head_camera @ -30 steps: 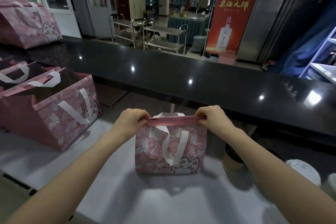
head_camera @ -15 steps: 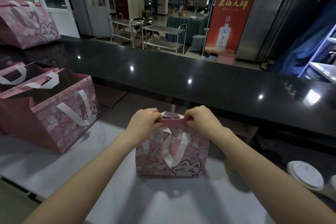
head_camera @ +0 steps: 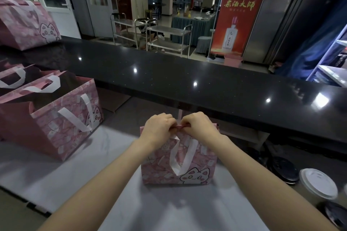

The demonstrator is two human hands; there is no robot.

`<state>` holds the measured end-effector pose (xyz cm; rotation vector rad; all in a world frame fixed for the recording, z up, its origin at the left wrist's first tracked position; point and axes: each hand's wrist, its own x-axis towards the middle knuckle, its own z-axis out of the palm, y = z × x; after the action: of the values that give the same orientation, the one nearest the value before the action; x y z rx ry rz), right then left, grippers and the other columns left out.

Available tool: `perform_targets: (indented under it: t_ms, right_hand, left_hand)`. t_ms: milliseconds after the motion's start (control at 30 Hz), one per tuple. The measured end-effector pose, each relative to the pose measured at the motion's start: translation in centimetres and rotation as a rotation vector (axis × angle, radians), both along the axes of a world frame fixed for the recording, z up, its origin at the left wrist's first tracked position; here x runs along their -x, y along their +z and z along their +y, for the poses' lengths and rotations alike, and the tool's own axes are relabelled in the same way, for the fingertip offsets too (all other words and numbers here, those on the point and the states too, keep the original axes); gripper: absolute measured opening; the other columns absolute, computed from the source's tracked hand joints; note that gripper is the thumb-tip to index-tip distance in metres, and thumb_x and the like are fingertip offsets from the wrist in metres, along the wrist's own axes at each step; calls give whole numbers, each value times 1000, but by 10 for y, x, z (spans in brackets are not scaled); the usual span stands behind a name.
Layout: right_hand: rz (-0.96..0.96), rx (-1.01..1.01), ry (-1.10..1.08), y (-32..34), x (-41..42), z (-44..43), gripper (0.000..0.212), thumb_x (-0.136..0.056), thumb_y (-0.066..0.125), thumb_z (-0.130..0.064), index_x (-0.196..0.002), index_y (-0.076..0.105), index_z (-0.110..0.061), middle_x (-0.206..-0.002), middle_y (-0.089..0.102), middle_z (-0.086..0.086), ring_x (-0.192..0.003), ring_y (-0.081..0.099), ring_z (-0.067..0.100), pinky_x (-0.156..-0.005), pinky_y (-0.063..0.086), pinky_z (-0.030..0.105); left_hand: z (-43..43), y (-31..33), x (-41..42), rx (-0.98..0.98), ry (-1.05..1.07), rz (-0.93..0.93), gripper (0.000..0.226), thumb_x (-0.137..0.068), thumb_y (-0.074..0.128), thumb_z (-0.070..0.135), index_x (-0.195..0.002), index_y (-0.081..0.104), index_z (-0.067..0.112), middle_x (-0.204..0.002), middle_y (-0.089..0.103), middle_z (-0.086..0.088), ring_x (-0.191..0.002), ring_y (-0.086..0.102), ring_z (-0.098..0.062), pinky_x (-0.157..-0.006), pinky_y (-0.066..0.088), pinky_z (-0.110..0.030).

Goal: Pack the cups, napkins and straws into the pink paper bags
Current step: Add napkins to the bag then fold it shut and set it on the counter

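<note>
Pink bag (head_camera: pixel 180 161) upright; left hand (head_camera: pixel 159 127), right hand (head_camera: pixel 199 126) pinching folded top edge.

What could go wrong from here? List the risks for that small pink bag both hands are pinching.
1. The left hand and right hand pinch the top edge of the small pink bag at its middle; pulling hard there might crease or tear the paper.
2. The white-lidded cup stands near the right forearm, on its outer side; a sideways swing could knock it over.
</note>
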<state>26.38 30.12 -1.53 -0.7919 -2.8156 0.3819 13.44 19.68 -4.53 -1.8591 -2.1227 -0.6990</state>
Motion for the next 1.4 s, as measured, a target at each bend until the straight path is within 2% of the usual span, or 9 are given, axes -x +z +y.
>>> perform_targets:
  t_ms: [167, 367, 600, 700, 833, 900, 1033, 1167, 1400]
  right_hand:
    - [9, 15, -39, 9, -23, 12, 16, -81, 73, -31, -96, 73, -27, -89, 70, -5, -81, 64, 14, -75, 55, 36]
    - [-158, 127, -103, 32, -76, 50, 23, -78, 77, -30, -99, 73, -23, -85, 66, -12, -81, 61, 2, -71, 48, 16]
    - [-20, 3, -174, 10, -61, 46, 7, -82, 73, -19, -89, 75, -19, -80, 68, -7, -76, 62, 9, -78, 56, 34]
    - [90, -32, -189, 5, -58, 39, 16, -85, 69, -20, -101, 73, -21, -92, 71, -4, -85, 64, 12, -82, 55, 35]
    - [198, -45, -269, -10, -61, 12, 55, -84, 72, -27, -135, 50, -26, -133, 54, -5, -121, 51, 15, -99, 47, 35]
    - [253, -44, -335, -26, -69, -11, 62, -84, 71, -27, -140, 44, -24, -143, 43, -4, -130, 42, 16, -104, 41, 35]
    - [245, -75, -371, -77, -92, -56, 50, -85, 69, -25, -132, 53, -18, -142, 43, 1, -128, 43, 21, -102, 43, 36]
    - [205, 96, -365, -118, -100, -96, 49, -86, 67, -23, -133, 52, -17, -143, 41, 1, -129, 44, 22, -100, 42, 33]
    - [219, 626, -339, -152, -104, -140, 113, -70, 75, -31, -151, -3, -39, -154, 26, -8, -136, 37, 15, -106, 41, 35]
  left_hand:
    - [-5, 5, 6, 1, -33, -4, 13, -82, 72, 30, -88, 72, 19, -82, 65, 5, -76, 58, -18, -66, 41, -30]
    - [-44, 5, 54, 84, 28, -79, 24, -81, 72, 40, -97, 71, 22, -91, 64, 7, -85, 58, -14, -72, 45, -29]
    - [-54, -3, 53, 28, 101, -91, 17, -69, 84, 27, -71, 73, 14, -66, 67, 2, -63, 61, -20, -59, 35, -23]
    - [-65, -4, 50, 19, 102, -192, 17, -73, 81, 33, -72, 73, 18, -65, 64, 6, -62, 56, -13, -58, 34, -23]
    - [-86, -12, 29, -68, 15, -331, 25, -73, 74, 44, -74, 71, 19, -67, 58, 18, -67, 52, -6, -64, 40, -24]
    - [-98, -21, 19, -97, -50, -442, 34, -71, 69, 55, -81, 71, 23, -74, 60, 19, -75, 54, -5, -69, 41, -19]
    - [-119, -54, 20, 69, -188, -593, 72, -63, 78, 59, -124, 59, 26, -120, 54, 10, -112, 51, -1, -96, 37, -11]
    - [-126, -85, 20, 91, -108, -552, 84, -58, 76, 42, -134, 46, 24, -122, 46, 13, -112, 48, -7, -94, 30, -2]
    - [-140, -99, -22, -33, -64, -629, 84, -55, 79, 26, -134, 50, 32, -114, 50, 14, -101, 53, -10, -91, 48, -35]
